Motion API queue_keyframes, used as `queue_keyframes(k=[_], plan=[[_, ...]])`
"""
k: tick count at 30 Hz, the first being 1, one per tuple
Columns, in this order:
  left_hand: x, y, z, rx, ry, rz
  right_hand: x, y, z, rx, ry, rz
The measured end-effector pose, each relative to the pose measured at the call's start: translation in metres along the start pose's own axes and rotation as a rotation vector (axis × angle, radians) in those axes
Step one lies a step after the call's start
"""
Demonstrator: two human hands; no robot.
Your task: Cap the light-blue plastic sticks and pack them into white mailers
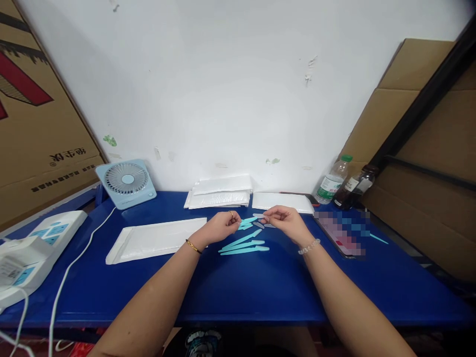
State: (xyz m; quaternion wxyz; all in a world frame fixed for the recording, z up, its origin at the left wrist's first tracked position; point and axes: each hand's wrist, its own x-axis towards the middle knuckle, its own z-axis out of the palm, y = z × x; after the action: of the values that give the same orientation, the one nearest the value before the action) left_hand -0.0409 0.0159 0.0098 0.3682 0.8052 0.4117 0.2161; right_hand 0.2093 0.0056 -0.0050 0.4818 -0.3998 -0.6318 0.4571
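Note:
My left hand, fingers pinched, is on a small bunch of teal eyebrow razors above the blue table. My right hand is pinched just to the right of them, at a small translucent plastic cap. Another such cap lies below its fingertips. Closer to me, several teal eyebrow razors are fanned out on the tabletop, handles to the left. The hold of both hands is partly hidden by the fingers.
A white padded envelope lies to the left, with stacked envelopes and a white packet by the wall. On the right are a phone and two bottles. A fan and power strip stand left.

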Motion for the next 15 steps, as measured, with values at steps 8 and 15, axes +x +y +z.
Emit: queue_keyframes(k=[8, 15], plan=[[0.0001, -0.0018, -0.0001, -0.007, 0.005, -0.004, 0.0002, -0.0018, -0.0011, -0.03, -0.005, -0.005], [-0.0001, -0.002, -0.0006, 0.024, -0.002, -0.004, -0.0007, -0.0027, -0.0008, -0.059, -0.026, 0.002]])
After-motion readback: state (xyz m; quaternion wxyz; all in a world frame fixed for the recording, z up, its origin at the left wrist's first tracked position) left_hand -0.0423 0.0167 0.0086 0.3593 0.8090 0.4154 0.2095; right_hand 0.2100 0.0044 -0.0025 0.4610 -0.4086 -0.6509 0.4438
